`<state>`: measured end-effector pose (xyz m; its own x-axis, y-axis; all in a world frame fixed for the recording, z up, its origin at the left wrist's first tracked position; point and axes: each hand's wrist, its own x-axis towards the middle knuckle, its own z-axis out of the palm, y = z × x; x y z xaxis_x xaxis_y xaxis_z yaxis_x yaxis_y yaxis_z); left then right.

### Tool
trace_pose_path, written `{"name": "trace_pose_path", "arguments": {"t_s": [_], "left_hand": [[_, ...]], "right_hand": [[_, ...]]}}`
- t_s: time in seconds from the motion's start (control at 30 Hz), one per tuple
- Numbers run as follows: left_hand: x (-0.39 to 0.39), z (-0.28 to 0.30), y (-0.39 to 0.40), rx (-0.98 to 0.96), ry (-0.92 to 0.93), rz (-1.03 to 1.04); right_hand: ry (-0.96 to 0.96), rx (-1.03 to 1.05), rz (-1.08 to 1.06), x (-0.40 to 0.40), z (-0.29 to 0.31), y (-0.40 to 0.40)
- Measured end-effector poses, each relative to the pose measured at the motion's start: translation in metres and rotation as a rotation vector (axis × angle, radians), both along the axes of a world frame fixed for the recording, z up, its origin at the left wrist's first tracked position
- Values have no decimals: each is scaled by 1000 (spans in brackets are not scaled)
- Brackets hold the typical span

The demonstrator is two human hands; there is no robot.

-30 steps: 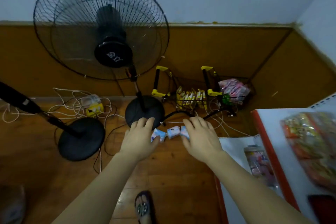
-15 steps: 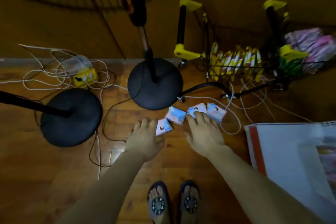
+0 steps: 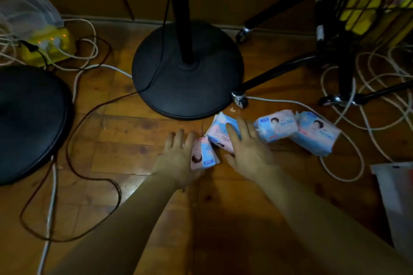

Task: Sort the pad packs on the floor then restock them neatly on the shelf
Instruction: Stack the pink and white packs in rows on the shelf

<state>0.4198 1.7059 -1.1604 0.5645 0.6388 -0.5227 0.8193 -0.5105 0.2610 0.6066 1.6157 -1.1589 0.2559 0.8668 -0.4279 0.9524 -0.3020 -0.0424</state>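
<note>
Four pad packs lie in a bent row on the wooden floor (image 3: pixel 143 140), just in front of the round black fan base (image 3: pixel 187 69).

The left hand (image 3: pixel 178 158) has its fingers spread out straight. They rest against the small pink pack (image 3: pixel 204 154), which sits right at its fingertips and leans a bit. This grip is wide and holds nothing yet.

The right hand (image 3: pixel 248 149) also has flat, spread fingers. They lie on top of the tilted pack (image 3: pixel 220 133), pressing it but not closing around it.

Just past the right hand, on its outer side, is the blue pack (image 3: pixel 277 125). The last pack (image 3: pixel 315 133) touches that one and sits farthest from both hands. A white cable (image 3: pixel 290 102) runs just behind these two.

The packs look light, soft and squishy, like little pillows in thin plastic wrap. The wrap is shiny, so it is probably a bit slippery. They should not break, but a hard squeeze could crumple them. A good way to pick one up is to pinch it by its two long sides, thumb on one side and fingers on the other.
</note>
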Motion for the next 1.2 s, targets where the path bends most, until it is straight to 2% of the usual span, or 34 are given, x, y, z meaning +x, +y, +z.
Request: {"name": "trace_pose_path", "arguments": {"t_s": [0.2, 0.37, 0.5, 0.73, 0.87, 1.0, 1.2], "left_hand": [[2, -21, 7, 3, -14, -72], [-9, 41, 7, 75, -31, -47], [-15, 157, -9, 99, -51, -60], [14, 423, -45, 145, -160, -131], [46, 561, -65, 207, -243, -252], [76, 676, -77, 268, -309, -339], [105, 812, -101, 340, -415, -498]], "right_hand": [[-65, 22, -5, 2, -20, 19], [-12, 91, 17, 4, 45, 9], [23, 136, -2, 5, 164, -18], [-50, 220, -113, 23, 433, -71], [-89, 270, -172, 46, 575, -105], [-154, 327, -237, 67, 692, -139], [-310, 435, -317, 76, 835, -195]]}}
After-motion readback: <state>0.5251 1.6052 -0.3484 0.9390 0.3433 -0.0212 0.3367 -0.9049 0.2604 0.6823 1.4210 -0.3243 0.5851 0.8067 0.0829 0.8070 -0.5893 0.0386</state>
